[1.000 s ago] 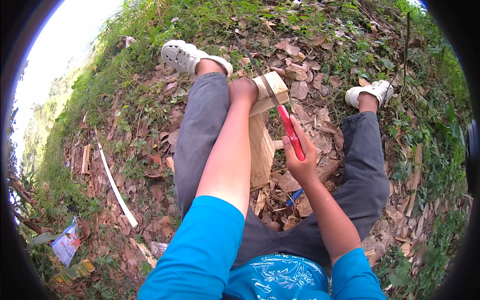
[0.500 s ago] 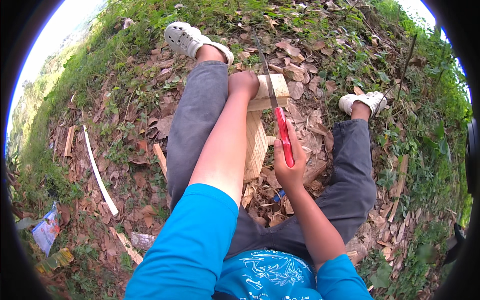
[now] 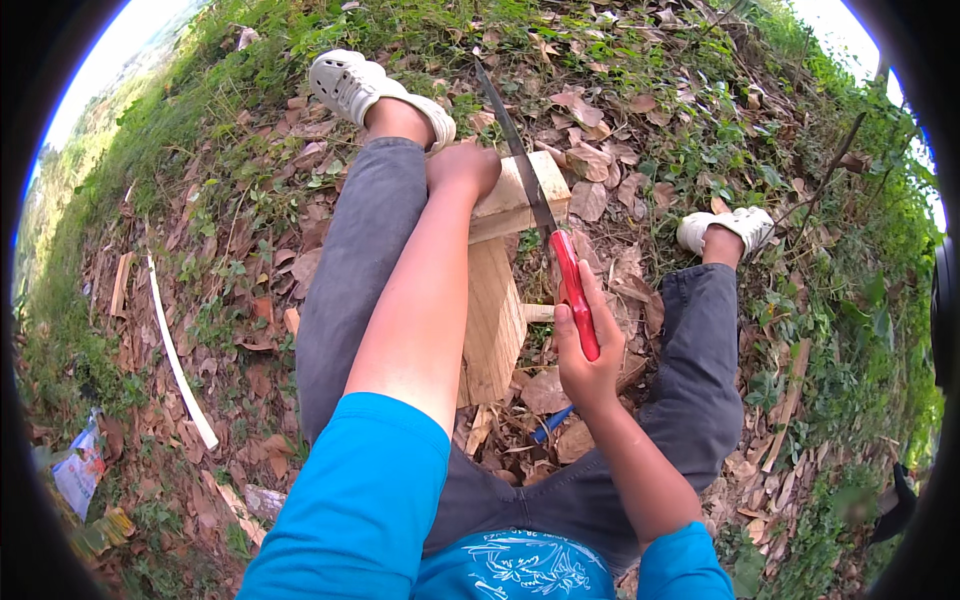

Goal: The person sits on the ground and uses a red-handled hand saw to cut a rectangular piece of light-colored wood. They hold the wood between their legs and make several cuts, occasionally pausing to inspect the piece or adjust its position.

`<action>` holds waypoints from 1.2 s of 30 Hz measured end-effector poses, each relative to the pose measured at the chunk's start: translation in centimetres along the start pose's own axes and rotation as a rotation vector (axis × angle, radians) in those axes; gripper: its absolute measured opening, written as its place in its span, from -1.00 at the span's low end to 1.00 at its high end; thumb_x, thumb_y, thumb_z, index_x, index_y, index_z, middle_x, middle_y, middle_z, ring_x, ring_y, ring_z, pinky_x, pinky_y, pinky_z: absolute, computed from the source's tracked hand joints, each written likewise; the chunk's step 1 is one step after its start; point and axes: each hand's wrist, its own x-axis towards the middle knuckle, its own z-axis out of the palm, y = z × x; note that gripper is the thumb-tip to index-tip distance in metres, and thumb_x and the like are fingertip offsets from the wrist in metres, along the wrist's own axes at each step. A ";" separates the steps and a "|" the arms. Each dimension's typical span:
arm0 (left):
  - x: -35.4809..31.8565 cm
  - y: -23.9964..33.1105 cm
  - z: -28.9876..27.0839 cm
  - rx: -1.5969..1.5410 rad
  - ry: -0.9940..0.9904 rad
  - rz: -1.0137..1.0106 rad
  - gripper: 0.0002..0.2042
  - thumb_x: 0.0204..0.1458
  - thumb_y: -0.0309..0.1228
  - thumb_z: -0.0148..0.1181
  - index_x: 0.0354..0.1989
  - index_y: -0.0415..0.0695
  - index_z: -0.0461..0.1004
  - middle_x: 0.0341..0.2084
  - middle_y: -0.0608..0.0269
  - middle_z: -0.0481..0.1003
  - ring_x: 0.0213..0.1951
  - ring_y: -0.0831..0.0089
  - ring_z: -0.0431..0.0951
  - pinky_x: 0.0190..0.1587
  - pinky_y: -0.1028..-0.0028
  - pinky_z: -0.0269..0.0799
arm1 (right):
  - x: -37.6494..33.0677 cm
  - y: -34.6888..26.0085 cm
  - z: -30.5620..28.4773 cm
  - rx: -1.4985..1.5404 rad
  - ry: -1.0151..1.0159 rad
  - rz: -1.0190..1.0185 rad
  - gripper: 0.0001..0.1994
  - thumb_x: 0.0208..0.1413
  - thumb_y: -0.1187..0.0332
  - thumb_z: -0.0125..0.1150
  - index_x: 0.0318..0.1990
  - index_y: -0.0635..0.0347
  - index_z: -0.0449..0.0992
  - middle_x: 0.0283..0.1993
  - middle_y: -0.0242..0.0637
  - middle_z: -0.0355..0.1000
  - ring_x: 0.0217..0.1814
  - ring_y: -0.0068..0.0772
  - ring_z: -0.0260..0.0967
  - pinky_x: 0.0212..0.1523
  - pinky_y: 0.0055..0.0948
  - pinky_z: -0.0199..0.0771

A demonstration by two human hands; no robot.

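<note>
I sit on the ground with my legs spread. Between them a pale wooden block (image 3: 520,195) lies across a longer plank (image 3: 492,320). My left hand (image 3: 462,168) presses down on the block's left end. My right hand (image 3: 585,355) grips the red handle of a hand saw (image 3: 545,215). Its thin dark blade runs up and away across the block's right part, the tip reaching past the far edge.
Dry leaves and grass cover the sloping ground all round. My feet in white clogs (image 3: 365,88) (image 3: 728,228) rest at the far left and at the right. A thin white strip (image 3: 178,360) lies at the left, litter (image 3: 80,470) at the lower left, wood offcuts near my right leg.
The saw has been pushed forward, so more blade now reaches beyond the block. My left hand stays on the block. The view has shifted slightly.
</note>
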 end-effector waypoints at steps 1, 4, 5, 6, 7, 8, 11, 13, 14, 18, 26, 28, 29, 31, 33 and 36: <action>0.1 -0.3 -0.1 0.005 0.013 0.012 -0.42 0.23 -0.07 -0.23 0.03 -0.26 0.63 0.07 -0.20 0.57 0.14 -0.07 0.57 0.23 0.10 0.41 | -0.7 -0.7 0.4 0.107 -0.015 0.131 -0.42 0.33 0.46 0.18 0.49 0.20 0.23 -0.06 -0.24 0.57 -0.31 -0.73 0.41 -0.26 -0.59 0.47; 0.9 -0.8 0.3 0.038 0.027 0.029 -0.44 0.21 -0.10 -0.22 0.00 -0.26 0.64 0.04 -0.19 0.59 0.11 -0.07 0.59 0.21 0.09 0.43 | -2.1 0.7 1.5 0.069 -0.024 0.102 -0.39 0.33 0.48 0.16 0.51 0.18 0.19 -0.17 -0.32 0.57 -0.37 -0.72 0.41 -0.31 -0.57 0.49; 0.9 -0.8 0.6 0.052 0.023 0.030 -0.45 0.20 -0.12 -0.22 -0.01 -0.26 0.65 0.03 -0.18 0.59 0.10 -0.07 0.60 0.20 0.08 0.44 | -2.3 1.0 1.6 0.087 -0.010 0.100 -0.39 0.33 0.47 0.17 0.51 0.17 0.18 -0.18 -0.34 0.57 -0.37 -0.72 0.40 -0.31 -0.58 0.48; 1.3 -0.8 0.6 0.046 0.015 0.040 -0.45 0.20 -0.12 -0.23 -0.02 -0.26 0.65 0.03 -0.18 0.60 0.09 -0.07 0.60 0.19 0.08 0.44 | -2.2 1.3 1.5 0.099 -0.017 0.123 -0.39 0.33 0.47 0.17 0.51 0.17 0.19 -0.14 -0.33 0.58 -0.35 -0.72 0.40 -0.28 -0.58 0.48; 1.1 -0.5 0.3 0.040 0.000 0.048 -0.45 0.21 -0.13 -0.24 -0.03 -0.26 0.65 0.02 -0.18 0.60 0.08 -0.07 0.60 0.18 0.08 0.44 | -2.0 1.5 1.2 0.110 -0.026 0.153 -0.38 0.33 0.47 0.17 0.51 0.18 0.19 -0.11 -0.32 0.58 -0.32 -0.72 0.40 -0.26 -0.59 0.47; 0.9 -0.3 0.2 0.033 -0.014 0.055 -0.45 0.21 -0.13 -0.24 -0.04 -0.26 0.65 0.02 -0.18 0.60 0.08 -0.07 0.61 0.17 0.08 0.45 | -2.0 1.6 0.9 0.121 -0.034 0.183 -0.38 0.33 0.46 0.18 0.51 0.18 0.19 -0.07 -0.31 0.58 -0.30 -0.72 0.41 -0.23 -0.60 0.47; 0.5 -0.5 0.5 0.051 0.025 0.084 -0.45 0.21 -0.14 -0.26 -0.06 -0.26 0.66 0.01 -0.18 0.60 0.06 -0.07 0.61 0.16 0.07 0.46 | -2.4 3.0 0.4 0.089 -0.057 0.117 -0.38 0.33 0.44 0.19 0.51 0.18 0.19 0.08 -0.26 0.56 -0.21 -0.69 0.41 -0.13 -0.59 0.48; 0.5 -0.8 0.6 0.060 0.026 0.086 -0.45 0.21 -0.14 -0.27 -0.04 -0.24 0.65 0.01 -0.18 0.60 0.07 -0.07 0.61 0.16 0.07 0.46 | -2.4 2.6 0.0 0.075 -0.086 0.131 -0.38 0.34 0.41 0.20 0.51 0.20 0.19 0.18 -0.22 0.52 -0.15 -0.66 0.41 -0.07 -0.58 0.47; 0.6 -1.1 0.6 0.061 0.038 0.089 -0.45 0.22 -0.14 -0.26 -0.03 -0.24 0.65 0.02 -0.18 0.60 0.07 -0.06 0.61 0.17 0.07 0.46 | -2.1 1.8 -0.1 0.062 -0.090 0.131 -0.38 0.34 0.41 0.20 0.51 0.21 0.19 0.17 -0.22 0.52 -0.15 -0.66 0.42 -0.07 -0.58 0.47; -0.7 0.3 0.3 0.026 0.055 0.029 -0.48 0.25 -0.15 -0.22 0.02 -0.23 0.63 0.05 -0.17 0.58 0.10 -0.06 0.60 0.19 0.07 0.46 | -0.5 -1.9 0.6 0.148 -0.062 0.251 -0.40 0.35 0.45 0.16 0.50 0.25 0.19 0.18 -0.17 0.52 -0.11 -0.61 0.46 -0.03 -0.54 0.49; -1.7 -1.6 0.5 0.057 0.074 0.134 -0.50 0.29 -0.25 -0.27 -0.04 -0.27 0.65 -0.01 -0.22 0.60 0.07 -0.12 0.61 0.18 0.04 0.47 | 0.2 -2.3 0.0 0.048 -0.048 0.130 -0.46 0.33 0.49 0.15 0.45 0.30 0.27 0.27 -0.04 0.47 0.21 -0.46 0.45 0.19 -0.46 0.43; -2.3 -1.1 0.7 0.007 0.113 0.091 -0.49 0.28 -0.22 -0.28 -0.06 -0.27 0.65 -0.02 -0.23 0.60 0.05 -0.12 0.61 0.18 0.04 0.47 | 0.1 -2.3 0.2 0.019 -0.033 0.108 -0.46 0.32 0.48 0.17 0.44 0.31 0.29 0.26 -0.05 0.47 0.24 -0.45 0.43 0.22 -0.46 0.40; -2.5 -0.9 0.9 -0.017 0.133 0.070 -0.48 0.28 -0.21 -0.28 -0.07 -0.27 0.65 -0.02 -0.23 0.60 0.05 -0.13 0.61 0.17 0.04 0.47 | 0.1 -2.4 0.7 0.009 -0.017 0.100 -0.46 0.32 0.47 0.18 0.43 0.32 0.29 0.25 -0.06 0.48 0.24 -0.45 0.43 0.23 -0.47 0.38; -2.6 -0.7 1.0 -0.041 0.155 0.084 -0.47 0.28 -0.19 -0.28 -0.10 -0.28 0.66 -0.06 -0.24 0.61 0.02 -0.13 0.62 0.16 0.05 0.48 | 0.7 -2.8 0.8 0.008 -0.010 0.111 -0.47 0.31 0.46 0.20 0.42 0.33 0.31 0.23 -0.07 0.49 0.23 -0.45 0.43 0.25 -0.47 0.36; -2.8 -1.0 0.9 -0.044 0.180 0.107 -0.46 0.28 -0.17 -0.27 -0.13 -0.28 0.67 -0.10 -0.24 0.62 0.00 -0.13 0.63 0.15 0.06 0.49 | 2.6 -4.5 0.3 0.030 -0.042 0.133 -0.45 0.31 0.41 0.22 0.42 0.35 0.30 0.14 -0.11 0.50 0.12 -0.48 0.44 0.15 -0.49 0.38; -2.6 -1.3 0.8 -0.027 0.212 0.134 -0.46 0.28 -0.17 -0.26 -0.18 -0.29 0.68 -0.16 -0.24 0.64 -0.02 -0.12 0.64 0.13 0.08 0.50 | 6.1 -7.3 -1.5 0.068 -0.192 0.233 -0.39 0.31 0.31 0.27 0.43 0.39 0.26 -0.15 -0.22 0.54 -0.23 -0.59 0.47 -0.20 -0.57 0.46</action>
